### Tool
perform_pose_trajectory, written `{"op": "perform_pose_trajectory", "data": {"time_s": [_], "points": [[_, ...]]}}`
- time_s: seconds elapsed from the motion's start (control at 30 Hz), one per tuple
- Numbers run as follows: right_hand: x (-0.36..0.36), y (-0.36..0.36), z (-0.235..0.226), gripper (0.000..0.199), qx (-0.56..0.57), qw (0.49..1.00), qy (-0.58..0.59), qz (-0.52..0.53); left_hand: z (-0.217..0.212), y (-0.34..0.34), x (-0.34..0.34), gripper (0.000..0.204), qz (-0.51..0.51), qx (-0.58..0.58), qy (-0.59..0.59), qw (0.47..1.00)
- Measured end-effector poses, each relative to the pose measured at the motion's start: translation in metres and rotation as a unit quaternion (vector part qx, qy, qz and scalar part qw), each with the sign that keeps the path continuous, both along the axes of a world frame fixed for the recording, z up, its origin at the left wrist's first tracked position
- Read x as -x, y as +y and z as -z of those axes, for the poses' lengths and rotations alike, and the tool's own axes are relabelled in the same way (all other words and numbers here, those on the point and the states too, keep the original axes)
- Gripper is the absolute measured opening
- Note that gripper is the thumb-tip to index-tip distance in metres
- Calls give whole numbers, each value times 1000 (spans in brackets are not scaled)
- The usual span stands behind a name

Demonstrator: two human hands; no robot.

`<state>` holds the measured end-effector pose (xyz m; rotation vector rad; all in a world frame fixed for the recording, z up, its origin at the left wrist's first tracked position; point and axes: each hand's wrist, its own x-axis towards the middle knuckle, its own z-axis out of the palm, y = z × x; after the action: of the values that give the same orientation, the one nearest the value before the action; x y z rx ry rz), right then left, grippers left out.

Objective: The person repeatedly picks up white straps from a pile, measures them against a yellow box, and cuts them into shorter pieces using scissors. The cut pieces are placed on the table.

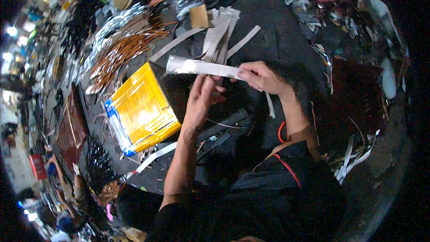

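Note:
A flat white strip, wider and shiny at its left end, stretches across the middle in front of me. My right hand is closed on its right end, thumb on top. Just under the strip's middle is my left hand, its fingers apart and the fingertips at the lower edge; whether they bear on it I cannot tell. Beyond the strip lies a loose pile of pale grey strips, one angled out to the right. Another narrow pale strip hangs or lies below my right hand.
A yellow block-shaped package with blue edges stands left of my left forearm. Past it lies a bundle of brown strips. A small tan block sits behind the pile. Mixed scraps line the far right. People show at the left rim.

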<state>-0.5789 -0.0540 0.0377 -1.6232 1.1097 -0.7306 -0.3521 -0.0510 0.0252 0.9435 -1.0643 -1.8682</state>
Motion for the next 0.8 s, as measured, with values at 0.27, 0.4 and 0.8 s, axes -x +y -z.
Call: {"op": "perform_pose_trajectory", "data": {"time_s": [0.27, 0.4, 0.8], "points": [[19, -2, 8, 26, 11, 996, 90, -16, -9, -14, -31, 23, -196, 100, -141, 965], [30, -6, 9, 29, 41, 989, 141, 17, -12, -17, -40, 23, -149, 72, -112, 980], [-57, 15, 26, 34, 65, 987, 96, 116, 60, 1, 2, 19, -50, -109, 55, 991]]}}
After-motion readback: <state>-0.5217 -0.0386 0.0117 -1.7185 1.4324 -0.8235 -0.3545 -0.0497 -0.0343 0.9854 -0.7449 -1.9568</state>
